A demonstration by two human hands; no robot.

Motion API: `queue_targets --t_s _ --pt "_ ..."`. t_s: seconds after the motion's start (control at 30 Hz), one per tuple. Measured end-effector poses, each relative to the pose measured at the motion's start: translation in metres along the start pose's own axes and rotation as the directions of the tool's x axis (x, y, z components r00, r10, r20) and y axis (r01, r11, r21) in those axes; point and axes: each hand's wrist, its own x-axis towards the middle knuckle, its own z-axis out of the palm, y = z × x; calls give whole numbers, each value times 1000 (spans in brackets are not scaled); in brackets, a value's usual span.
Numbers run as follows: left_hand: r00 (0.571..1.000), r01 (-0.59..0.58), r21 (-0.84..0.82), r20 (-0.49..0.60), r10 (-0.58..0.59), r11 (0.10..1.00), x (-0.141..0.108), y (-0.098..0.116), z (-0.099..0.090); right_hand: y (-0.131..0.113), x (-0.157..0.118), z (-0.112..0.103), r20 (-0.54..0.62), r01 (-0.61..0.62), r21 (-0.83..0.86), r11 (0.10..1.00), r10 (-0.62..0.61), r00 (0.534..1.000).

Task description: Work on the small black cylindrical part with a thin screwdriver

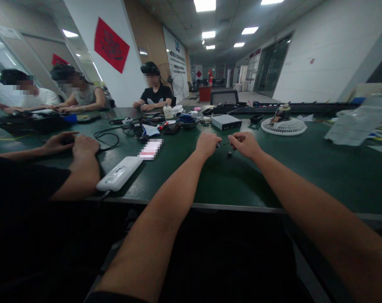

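Both my hands are over the green table, a short gap between them. My left hand (208, 144) is closed on a small shiny metal part (218, 145), mostly hidden by the fingers. Closed round a thin screwdriver-like tool (240, 138), my right hand (246, 145) points its dark shaft left toward the metal part. A small dark round piece (229, 154) lies on the table just below the gap. Beyond the hands sits a silver-grey box (226, 122).
A white fan grille (284, 126) lies back right, plastic bags (361, 122) farther right. A white power strip (120, 173) and a lit phone (150, 149) are at left, beside a neighbour's hands (83, 145). Cables and tools clutter the back; other people sit beyond.
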Motion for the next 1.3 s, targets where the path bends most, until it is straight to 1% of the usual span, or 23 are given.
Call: queue_targets --t_s 0.07,0.17,0.23,0.33,0.43,0.63,0.8,0.93,1.1,1.2,1.3 --pt "1000 22 -19 16 -21 1000 -1 -1 0 4 2 2 -7 -37 32 999 38 999" --pt "997 62 -48 47 -60 997 -3 -1 1 15 6 7 63 -100 48 994 97 993" --pt "994 94 -65 56 -90 993 -4 -2 2 22 8 9 116 -85 -29 996 88 989" --pt "990 127 -101 71 -120 987 -4 -2 3 27 8 9 167 -44 -197 979 78 983" --pt "986 154 -140 88 -142 978 -4 -3 5 25 7 8 200 -22 -271 962 78 977" --pt "975 222 -196 76 -211 955 -4 -2 8 21 6 8 285 -6 -247 969 79 955" --pt "958 287 -201 81 -276 936 -4 -2 11 21 7 8 300 -10 -256 967 89 950" --pt "945 326 -229 90 -314 917 -2 -1 8 22 7 8 290 -7 -253 967 83 953" --pt "960 279 -269 47 -277 922 -1 1 4 25 7 8 296 -14 -235 972 85 951" --pt "964 264 -310 54 -260 913 -1 3 3 28 8 7 317 -10 -214 977 79 945" --pt "960 278 -342 68 -271 898 1 3 4 32 10 5 349 -26 -169 985 84 933"
